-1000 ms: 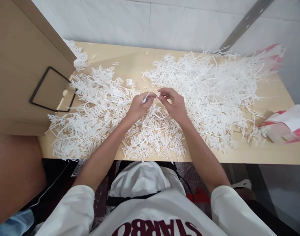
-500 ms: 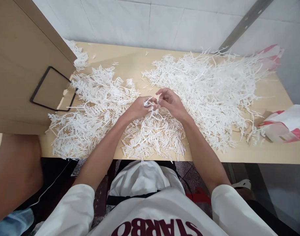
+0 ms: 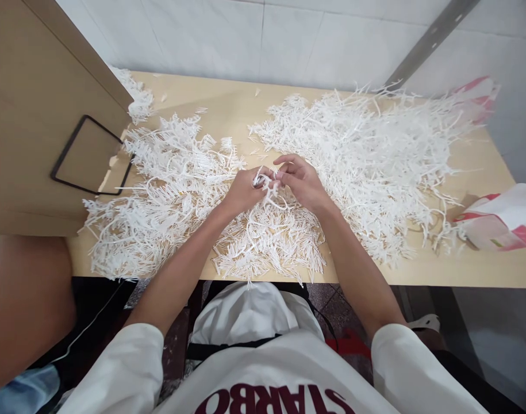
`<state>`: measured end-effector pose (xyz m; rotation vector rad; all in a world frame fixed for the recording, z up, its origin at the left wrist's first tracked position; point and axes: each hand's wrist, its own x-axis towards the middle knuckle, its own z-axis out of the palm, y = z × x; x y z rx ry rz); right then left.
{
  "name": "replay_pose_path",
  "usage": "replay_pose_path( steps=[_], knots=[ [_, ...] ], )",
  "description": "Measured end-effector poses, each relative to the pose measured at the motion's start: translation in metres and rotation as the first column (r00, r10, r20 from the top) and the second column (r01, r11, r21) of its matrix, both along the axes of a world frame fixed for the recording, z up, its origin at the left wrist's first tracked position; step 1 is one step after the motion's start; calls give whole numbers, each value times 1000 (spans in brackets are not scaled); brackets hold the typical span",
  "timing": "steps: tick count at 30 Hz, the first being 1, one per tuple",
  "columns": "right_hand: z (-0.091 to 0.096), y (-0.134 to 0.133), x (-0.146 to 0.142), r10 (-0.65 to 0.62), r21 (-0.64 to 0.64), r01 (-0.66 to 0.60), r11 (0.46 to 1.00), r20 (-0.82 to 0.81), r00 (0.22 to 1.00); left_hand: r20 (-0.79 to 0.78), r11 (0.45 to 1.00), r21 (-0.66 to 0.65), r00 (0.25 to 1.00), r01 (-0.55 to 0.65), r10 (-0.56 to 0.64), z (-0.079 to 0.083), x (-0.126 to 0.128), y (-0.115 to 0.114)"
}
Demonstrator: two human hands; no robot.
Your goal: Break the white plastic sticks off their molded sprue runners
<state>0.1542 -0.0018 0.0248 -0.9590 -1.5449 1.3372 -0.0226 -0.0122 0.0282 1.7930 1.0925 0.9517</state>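
Note:
My left hand (image 3: 246,188) is closed around a white branched plastic strand (image 3: 269,187), part of which curls out below the fingers. My right hand (image 3: 300,183) meets it fingertip to fingertip, its thumb and forefinger pinched at the strand's end while the other fingers curl. What exactly lies between the right fingertips is too small to make out. Beneath both hands spreads a heap of short white plastic sticks (image 3: 267,247). Left of my left hand is a pile of branched white pieces (image 3: 159,195); a larger tangled pile (image 3: 370,155) lies right of my right hand.
A cardboard box (image 3: 42,115) with a black wire frame (image 3: 85,187) against it stands at the left of the wooden table (image 3: 456,270). At the right lies a white and pink bag (image 3: 499,221). A tiled wall (image 3: 228,40) closes the back. Another person's arm (image 3: 30,299) shows at lower left.
The strand in my left hand has shifted slightly, and my right fingertips have come closer to the left ones. The piles look the same.

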Motion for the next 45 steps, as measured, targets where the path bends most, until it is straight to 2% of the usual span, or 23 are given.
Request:
replay_pose_path(
  steps=[3,7,10,12,16,21,24,32,35,38,42,45],
  knots=[
    [4,-1,3,75,-35,-75,997,3,997,31,998,-33,998,49,-48,1,-1,1],
    [8,-4,7,249,-101,-252,963,-35,968,172,964,-234,981,126,-86,4,-3,-1],
    [9,-6,7,296,-96,-303,948,-76,952,287,927,-313,951,207,-115,5,-3,-3],
    [11,-6,6,265,-66,-267,961,-42,963,316,926,-310,942,216,-114,5,-1,-4],
    [18,-9,5,124,37,-128,991,101,987,279,964,-220,957,146,-81,4,1,-4],
    [22,-11,5,112,25,-116,993,121,986,274,972,-183,957,144,-91,3,2,-2],
    [21,-11,6,145,13,-147,989,103,984,280,971,-191,956,143,-85,5,1,-3],
    [19,-16,6,365,-73,-376,924,-126,922,385,913,-244,897,326,-218,7,-6,-5],
    [19,-16,5,324,-96,-342,935,-166,931,425,921,-251,889,297,-171,2,-5,-2],
    [19,-13,4,221,-55,-231,971,-148,964,441,961,-208,894,181,-73,-1,-2,1],
    [16,-10,-1,66,47,-69,997,69,995,290,989,-101,954,107,-74,2,0,0],
    [15,-11,-5,-9,123,-30,992,308,951,158,991,-66,982,113,-102,7,-1,-3]
  ],
)
